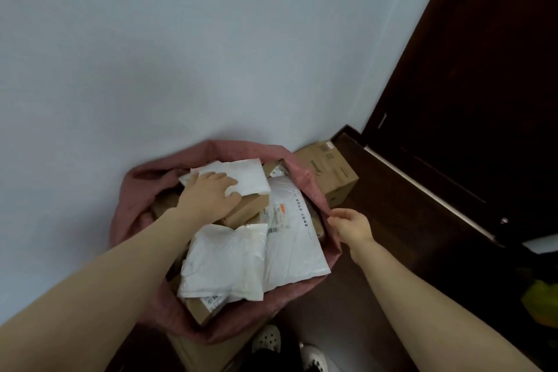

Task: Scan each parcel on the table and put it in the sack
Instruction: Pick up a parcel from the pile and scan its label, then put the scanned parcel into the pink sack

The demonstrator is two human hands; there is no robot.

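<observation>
Your two bare arms reach down from the bottom of the view to a pink sack [133,196] that stands on the dark floor, against a pale wall. Your left hand [208,190] lies on a white padded parcel [247,178] at the far side of the sack's mouth. Its fingers are spread over the top and the thumb curls under the near edge, so it has hold of the parcel. Your right hand [351,226] pinches the right rim of the sack with its fingertips and pulls the mouth wide.

I think you are at the putting-in step: this parcel is being set on the pile. The sack is very full. A big white mailer [290,238], a crinkled white bag [223,263] and a brown box [244,208] sit near the top, and the padded parcel rests on the brown box.

Next, I think you need to let go softly, so the parcel lies flat and does not slide off the heap. Keep the rim held until it sits firm. Then go back for another parcel. I cannot see the table or a scanner, so I cannot tell how many are left.

A cardboard box [329,172] stands on the floor just beside the sack, and your white shoes [268,338] show below.
</observation>
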